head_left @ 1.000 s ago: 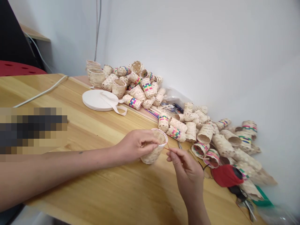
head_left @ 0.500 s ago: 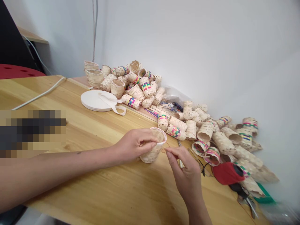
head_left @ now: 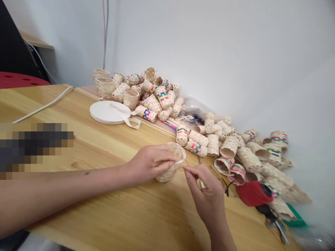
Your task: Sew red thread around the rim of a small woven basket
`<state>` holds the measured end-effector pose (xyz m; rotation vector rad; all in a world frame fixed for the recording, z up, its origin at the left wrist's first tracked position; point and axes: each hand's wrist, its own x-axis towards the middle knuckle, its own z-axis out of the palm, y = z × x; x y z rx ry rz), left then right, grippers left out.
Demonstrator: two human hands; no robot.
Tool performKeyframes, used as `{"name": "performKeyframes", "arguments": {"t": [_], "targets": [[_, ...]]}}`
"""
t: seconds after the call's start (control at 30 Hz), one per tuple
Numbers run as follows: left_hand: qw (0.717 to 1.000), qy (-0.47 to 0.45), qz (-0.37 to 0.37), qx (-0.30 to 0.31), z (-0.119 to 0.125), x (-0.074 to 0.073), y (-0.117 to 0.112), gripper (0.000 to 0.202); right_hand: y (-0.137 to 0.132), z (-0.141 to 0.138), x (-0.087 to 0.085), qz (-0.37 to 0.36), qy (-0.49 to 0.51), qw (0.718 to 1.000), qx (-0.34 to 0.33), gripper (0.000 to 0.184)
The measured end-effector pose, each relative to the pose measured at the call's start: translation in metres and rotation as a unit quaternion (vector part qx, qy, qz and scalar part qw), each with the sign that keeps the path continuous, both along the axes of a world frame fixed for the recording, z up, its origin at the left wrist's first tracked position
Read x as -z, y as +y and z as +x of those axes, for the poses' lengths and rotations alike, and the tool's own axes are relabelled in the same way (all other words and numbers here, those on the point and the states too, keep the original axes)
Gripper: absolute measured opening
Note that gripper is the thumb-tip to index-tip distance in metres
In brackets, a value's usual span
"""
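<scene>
A small woven basket stands on the wooden table, its pale rim wrapped with red stitching. My left hand pinches that rim from the left, thumb outside and fingers over the opening. Just right of the basket, my right hand is closed in a pinch of thumb and forefinger. Thin red thread runs from the rim to these fingertips and makes a small loop there. Whether a needle is also between the fingers cannot be seen.
Many woven baskets are heaped along the wall, some with coloured bands. A roll of white ribbon lies behind my left hand. At right are a red thread spool, scissors and a green tray. A white cable crosses the left.
The thread loop by my right fingertips has changed shape slightly. Both hands and the basket stay almost where they were.
</scene>
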<state>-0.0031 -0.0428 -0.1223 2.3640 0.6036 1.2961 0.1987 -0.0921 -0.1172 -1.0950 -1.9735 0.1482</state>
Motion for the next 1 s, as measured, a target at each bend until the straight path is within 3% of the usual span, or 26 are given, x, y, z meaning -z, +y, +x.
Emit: {"name": "performKeyframes", "arguments": {"t": [0.13,0.3,0.47,0.67,1.0], "targets": [[0.987,0.059,0.134,-0.061,-0.002,0.002,-0.003,0.020,-0.001,-0.003,0.000,-0.002,-0.001,1.000,-0.004,0.014],[0.961,0.093,0.239,-0.105,0.002,0.004,-0.006,0.023,-0.001,-0.009,0.001,-0.036,0.019,0.999,-0.001,0.012],[0.948,0.117,0.272,-0.118,0.002,0.005,-0.007,0.018,0.000,-0.006,0.007,-0.107,0.070,0.992,0.002,0.012],[0.934,0.162,0.295,-0.123,-0.003,0.004,-0.002,0.016,0.003,-0.003,0.012,-0.228,0.181,0.957,-0.005,0.014],[0.931,0.128,0.325,-0.108,-0.002,-0.002,-0.009,0.017,-0.001,-0.012,0.020,-0.135,0.186,0.973,0.009,0.015]]}}
